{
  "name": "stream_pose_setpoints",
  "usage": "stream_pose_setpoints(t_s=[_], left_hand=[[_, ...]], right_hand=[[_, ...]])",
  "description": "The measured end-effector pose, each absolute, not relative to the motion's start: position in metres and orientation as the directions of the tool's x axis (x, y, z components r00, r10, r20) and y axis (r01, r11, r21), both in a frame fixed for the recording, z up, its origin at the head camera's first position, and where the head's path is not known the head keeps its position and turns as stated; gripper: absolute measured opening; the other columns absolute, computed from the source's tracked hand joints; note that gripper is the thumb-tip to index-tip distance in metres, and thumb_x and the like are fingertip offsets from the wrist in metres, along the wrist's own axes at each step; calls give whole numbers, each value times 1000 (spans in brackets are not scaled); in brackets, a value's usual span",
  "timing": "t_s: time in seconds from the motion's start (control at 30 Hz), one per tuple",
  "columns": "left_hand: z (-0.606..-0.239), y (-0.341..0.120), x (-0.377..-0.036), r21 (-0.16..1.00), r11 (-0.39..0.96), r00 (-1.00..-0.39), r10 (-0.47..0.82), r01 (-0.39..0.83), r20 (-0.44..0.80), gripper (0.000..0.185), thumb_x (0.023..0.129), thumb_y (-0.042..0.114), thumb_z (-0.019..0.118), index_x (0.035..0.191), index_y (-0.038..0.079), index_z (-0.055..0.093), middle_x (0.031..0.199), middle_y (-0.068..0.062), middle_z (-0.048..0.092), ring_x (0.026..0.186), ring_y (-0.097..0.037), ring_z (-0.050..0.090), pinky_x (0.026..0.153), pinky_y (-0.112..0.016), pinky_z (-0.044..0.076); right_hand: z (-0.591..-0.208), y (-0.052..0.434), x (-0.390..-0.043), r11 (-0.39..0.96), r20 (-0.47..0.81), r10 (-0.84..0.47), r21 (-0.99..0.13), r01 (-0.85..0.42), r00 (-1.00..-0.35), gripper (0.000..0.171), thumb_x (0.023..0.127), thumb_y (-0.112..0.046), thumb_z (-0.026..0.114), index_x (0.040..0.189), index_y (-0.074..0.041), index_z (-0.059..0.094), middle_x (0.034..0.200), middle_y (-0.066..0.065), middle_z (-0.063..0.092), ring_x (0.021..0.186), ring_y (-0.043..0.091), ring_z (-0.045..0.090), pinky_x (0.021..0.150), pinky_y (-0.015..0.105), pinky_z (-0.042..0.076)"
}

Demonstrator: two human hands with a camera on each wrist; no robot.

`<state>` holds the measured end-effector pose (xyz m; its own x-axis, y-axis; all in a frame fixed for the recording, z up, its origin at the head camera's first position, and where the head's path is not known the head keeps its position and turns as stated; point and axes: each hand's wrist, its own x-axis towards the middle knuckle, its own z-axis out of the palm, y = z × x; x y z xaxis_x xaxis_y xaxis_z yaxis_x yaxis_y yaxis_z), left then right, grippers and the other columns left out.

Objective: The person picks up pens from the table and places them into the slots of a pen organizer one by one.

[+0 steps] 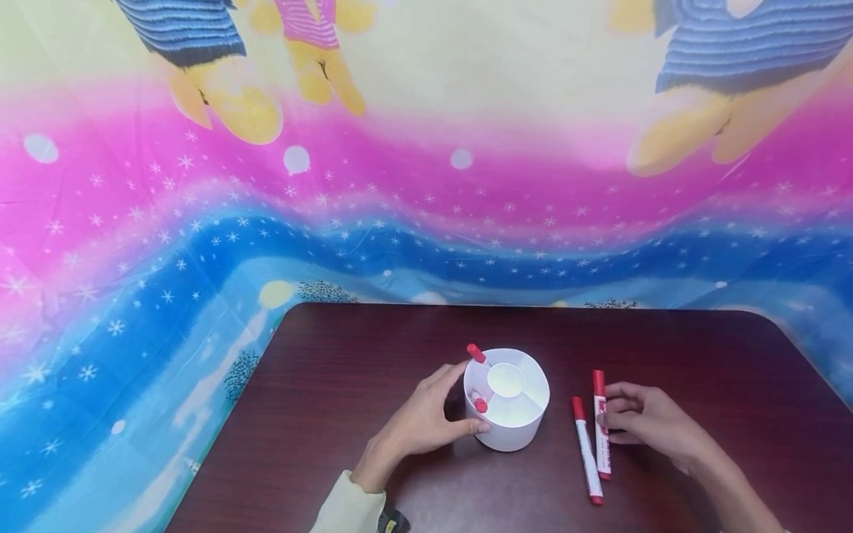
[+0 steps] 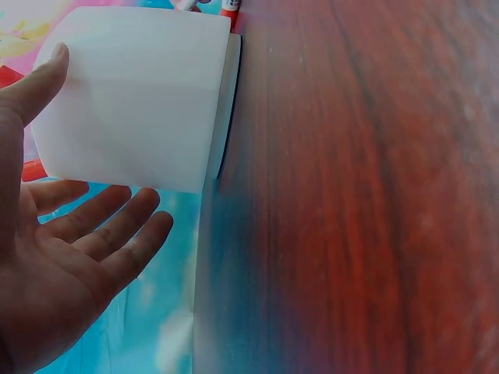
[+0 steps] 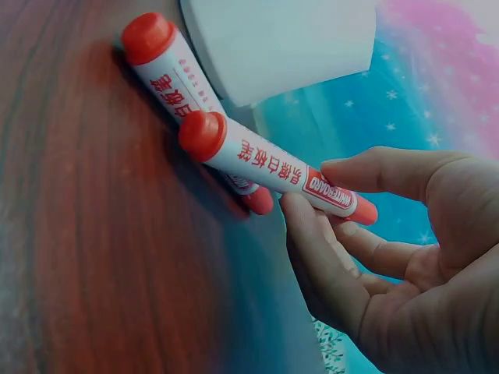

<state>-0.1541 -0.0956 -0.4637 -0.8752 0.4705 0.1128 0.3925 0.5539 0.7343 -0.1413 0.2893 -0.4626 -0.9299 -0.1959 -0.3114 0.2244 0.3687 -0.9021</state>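
Observation:
A round white pen holder [image 1: 509,437] with compartments around a central cup stands on the table. Two red-capped markers [image 1: 480,405] lean in its left compartments. My left hand [image 1: 423,414] is at the holder's left side, thumb against its front wall; in the left wrist view its other fingers [image 2: 117,245] extend loosely beside the holder. Right of the holder, my right hand [image 1: 656,422] pinches a red-and-white whiteboard marker [image 3: 269,167] between thumb and fingers. Close beside that one, on its left, a second whiteboard marker [image 1: 586,459] lies on the table.
The dark reddish wooden table [image 1: 373,333] has rounded far corners. Behind it hangs a colourful cloth [image 1: 413,185] with snowflakes and cartoon figures. A dark band [image 1: 393,520] shows by my left sleeve [image 1: 349,507].

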Motion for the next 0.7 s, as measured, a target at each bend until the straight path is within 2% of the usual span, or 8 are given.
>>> stream_pose_setpoints(t_s=[0.3,0.53,0.7], left_hand=[[-464,-96,-155,735,556,-876,470,388,107,97,84,61,86,165,33,40,149,6,60,138,-15,56,119,-51,50],[-464,-96,-154,735,558,-878,467,386,106,97,84,62,85,165,35,39,149,6,60,140,-16,56,119,-53,49],[-465,-96,-155,733,558,-877,469,389,108,97,84,62,85,165,35,39,148,6,60,139,-16,56,118,-53,50]], right_hand=[[-450,289,-145,366,-292,-226,-910,197,-929,61,100,-1,69,148,20,38,113,17,70,97,19,74,86,40,67],[-441,285,-146,299,-208,-316,-948,111,-926,61,100,-1,69,147,23,38,114,18,71,97,15,75,87,42,67],[-435,279,-148,283,-171,-317,-956,79,-933,60,100,-2,70,147,22,40,117,23,70,98,15,76,87,43,67]])
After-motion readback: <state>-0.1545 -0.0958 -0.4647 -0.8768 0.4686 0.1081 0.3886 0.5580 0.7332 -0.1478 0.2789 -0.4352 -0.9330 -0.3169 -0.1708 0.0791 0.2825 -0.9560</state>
